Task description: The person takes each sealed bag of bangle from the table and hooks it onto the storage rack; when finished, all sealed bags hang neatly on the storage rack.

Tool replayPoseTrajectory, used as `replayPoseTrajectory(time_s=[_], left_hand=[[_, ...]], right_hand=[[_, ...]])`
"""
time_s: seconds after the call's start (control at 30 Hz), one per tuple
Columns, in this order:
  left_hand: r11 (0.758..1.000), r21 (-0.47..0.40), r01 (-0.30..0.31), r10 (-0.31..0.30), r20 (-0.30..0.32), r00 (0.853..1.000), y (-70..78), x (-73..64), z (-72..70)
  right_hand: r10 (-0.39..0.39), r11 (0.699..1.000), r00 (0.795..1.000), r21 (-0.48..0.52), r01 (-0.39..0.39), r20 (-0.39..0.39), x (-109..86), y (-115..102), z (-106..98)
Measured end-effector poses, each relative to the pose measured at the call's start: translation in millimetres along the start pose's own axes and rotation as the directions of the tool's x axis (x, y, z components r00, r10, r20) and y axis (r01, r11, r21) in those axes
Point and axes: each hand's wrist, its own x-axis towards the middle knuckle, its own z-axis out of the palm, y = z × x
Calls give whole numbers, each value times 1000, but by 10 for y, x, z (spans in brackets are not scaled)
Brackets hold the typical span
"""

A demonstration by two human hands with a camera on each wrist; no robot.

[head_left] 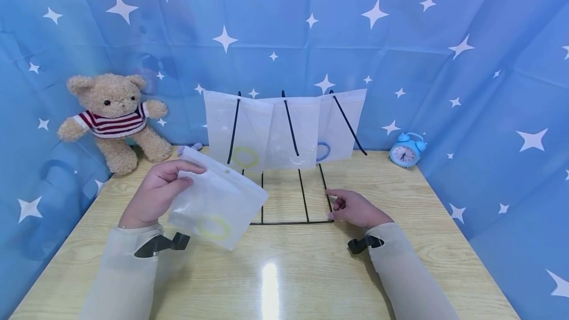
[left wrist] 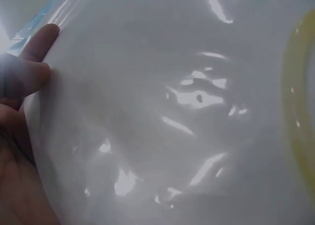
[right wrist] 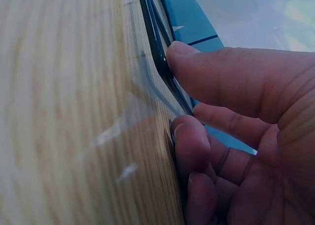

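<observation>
My left hand (head_left: pixel 157 191) pinches the upper left edge of a translucent white pouch (head_left: pixel 240 199), thumb in front. The pouch hangs tilted above the table, with a small hole near its top strip and a yellow ring (head_left: pixel 228 229) showing through it. In the left wrist view this pouch (left wrist: pixel 123 87) fills most of the picture. My right hand (head_left: pixel 355 208) grips the front right corner of a black wire rack (head_left: pixel 284 222), thumb against the wire (right wrist: pixel 156 48) and fingers curled beside it. Three similar pouches hang on the rack's prongs, including a middle one (head_left: pixel 293 122).
A yellow ring shows in the left hanging pouch (head_left: pixel 222 117), a blue one in the right pouch (head_left: pixel 348 117). A teddy bear (head_left: pixel 113 107) sits back left, and a blue alarm clock (head_left: pixel 404 154) stands back right. A starry blue curtain (head_left: pixel 275 9) surrounds the wooden table (head_left: pixel 320 270).
</observation>
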Motion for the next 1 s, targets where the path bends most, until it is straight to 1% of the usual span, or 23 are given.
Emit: replayPoseTrajectory(time_s=[0.1,0.2,0.27,0.33,0.53,0.6,0.8,0.9,1.0], left_hand=[[999,2,-43,43,-9,999,32,17,48],[997,9,-76,76,-46,996,52,35,94],[997,7,-80,80,-72,994,58,42,115],[998,9,-70,70,-84,994,65,47,127],[998,29,-57,59,-62,996,53,69,131],[997,48,-53,56,-64,996,48,72,130],[996,91,-12,18,-66,998,33,73,117],[998,58,-9,11,-49,999,14,71,115],[1000,3,-15,15,-6,1000,-11,81,111]], right_hand=[[-4,1000,1000,-3,4,-2,-8,-3,-2],[-10,1000,1000,-3,10,1,-13,2,-1],[-13,1000,1000,2,13,0,-14,7,-1],[-13,1000,1000,4,13,-1,-16,7,-1],[12,1000,1000,-5,-12,-8,-9,-3,-16],[13,1000,1000,-16,-13,-6,-4,-5,-21],[3,1000,1000,-25,-3,0,3,-5,-25],[7,1000,1000,-20,-7,-1,5,-2,-17],[5,1000,1000,-25,-4,1,4,9,-9]])
